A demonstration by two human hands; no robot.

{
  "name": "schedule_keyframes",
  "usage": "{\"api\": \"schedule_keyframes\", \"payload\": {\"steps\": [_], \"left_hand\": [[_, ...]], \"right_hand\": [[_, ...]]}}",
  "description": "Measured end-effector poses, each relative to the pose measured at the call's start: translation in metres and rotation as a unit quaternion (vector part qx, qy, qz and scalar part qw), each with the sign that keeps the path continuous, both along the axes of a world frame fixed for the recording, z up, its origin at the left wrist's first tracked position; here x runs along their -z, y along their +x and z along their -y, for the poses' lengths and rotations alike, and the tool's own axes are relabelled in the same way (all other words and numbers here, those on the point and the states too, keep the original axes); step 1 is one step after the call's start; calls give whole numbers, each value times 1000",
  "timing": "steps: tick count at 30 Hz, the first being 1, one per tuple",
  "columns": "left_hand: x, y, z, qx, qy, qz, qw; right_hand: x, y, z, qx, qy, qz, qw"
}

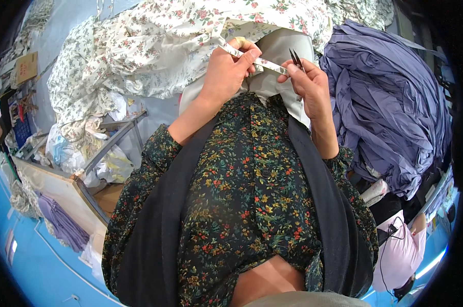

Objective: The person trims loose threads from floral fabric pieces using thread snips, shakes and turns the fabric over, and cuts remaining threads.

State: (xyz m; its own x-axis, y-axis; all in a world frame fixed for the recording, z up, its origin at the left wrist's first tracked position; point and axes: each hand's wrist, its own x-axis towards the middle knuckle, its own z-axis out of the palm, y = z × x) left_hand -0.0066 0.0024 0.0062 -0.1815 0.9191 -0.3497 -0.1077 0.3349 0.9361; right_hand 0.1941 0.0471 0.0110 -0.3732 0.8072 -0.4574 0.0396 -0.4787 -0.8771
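Note:
A narrow white fabric strip point(271, 65) with a small floral print is stretched between my hands at chest height. My left hand point(225, 74) pinches it between thumb and fingers, and its other end slants up beyond the knuckles. Thumb and forefinger of my right hand point(313, 87) grip the right end. The same hand also holds dark pointed thread snips point(294, 56), their tips directed up and away from me. Just beyond lies white floral cloth point(165, 43), part of it close to my left hand. Pale grey cloth point(288, 43) shows behind the strip.
A large heap of purple-grey fabric point(387, 102) rises at the right. On the left, a metal frame point(111, 146) stands beside plastic bags point(116, 166) and scraps. A cardboard box point(26, 67) sits at the far left. Another person in pink point(398, 256) is at lower right.

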Motion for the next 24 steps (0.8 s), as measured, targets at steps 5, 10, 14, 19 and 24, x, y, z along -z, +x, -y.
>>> {"api": "schedule_keyframes", "payload": {"steps": [5,10,14,19,24], "left_hand": [[2,-2,0,-1,0,-8,1000],[11,-17,5,-1,-9,12,1000],[-24,-94,-11,-262,194,575,750],[-1,-107,31,-251,98,384,883],[15,-37,50,33,-192,252,948]], "right_hand": [[0,-1,3,-4,8,23,1000],[9,0,2,11,10,-3,1000],[2,-6,6,1,-21,12,1000],[20,-42,5,-104,-57,41,992],[23,-45,3,-137,-32,42,989]]}}
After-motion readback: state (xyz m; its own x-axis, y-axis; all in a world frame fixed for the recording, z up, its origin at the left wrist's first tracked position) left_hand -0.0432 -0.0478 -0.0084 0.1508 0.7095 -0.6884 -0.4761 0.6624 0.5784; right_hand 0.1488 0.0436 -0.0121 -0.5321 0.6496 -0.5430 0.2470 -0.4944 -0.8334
